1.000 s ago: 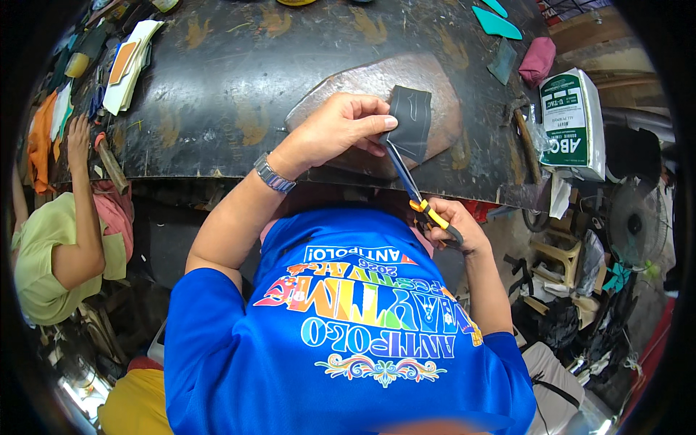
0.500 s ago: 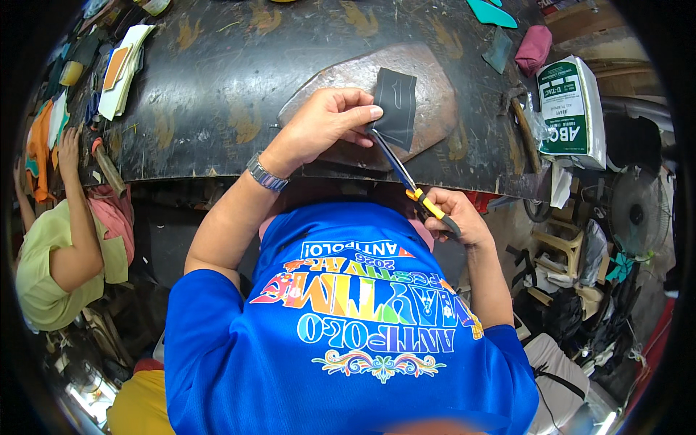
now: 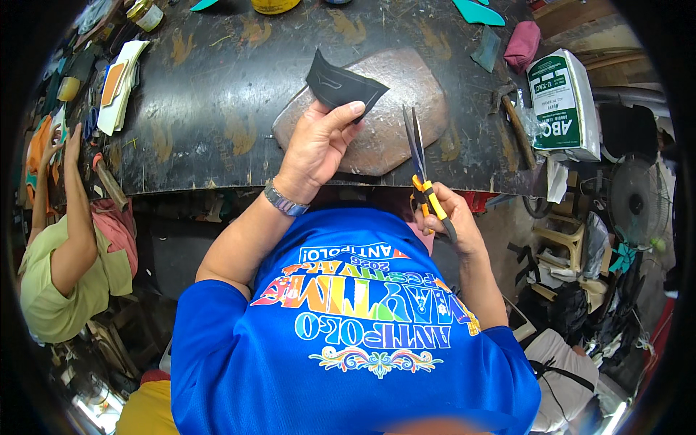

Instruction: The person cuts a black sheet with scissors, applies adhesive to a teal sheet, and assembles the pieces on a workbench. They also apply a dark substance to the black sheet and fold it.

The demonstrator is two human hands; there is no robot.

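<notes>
- One black piece with pale lines [image 3: 344, 85] is held up over the left part of the brown slab [image 3: 384, 138].
- Left hand [image 3: 317, 148]: thumb and fingers clamped on that piece, above the slab.
- Right hand [image 3: 451, 217]: fingers closed around the handles of yellow-and-black scissors [image 3: 420, 174], just below the slab; the blades stand slightly apart, pointing over its right part.
- Green-and-white package [image 3: 562, 105]: right of the slab.
- Stacked sheets [image 3: 119, 87]: left of the slab.
</notes>
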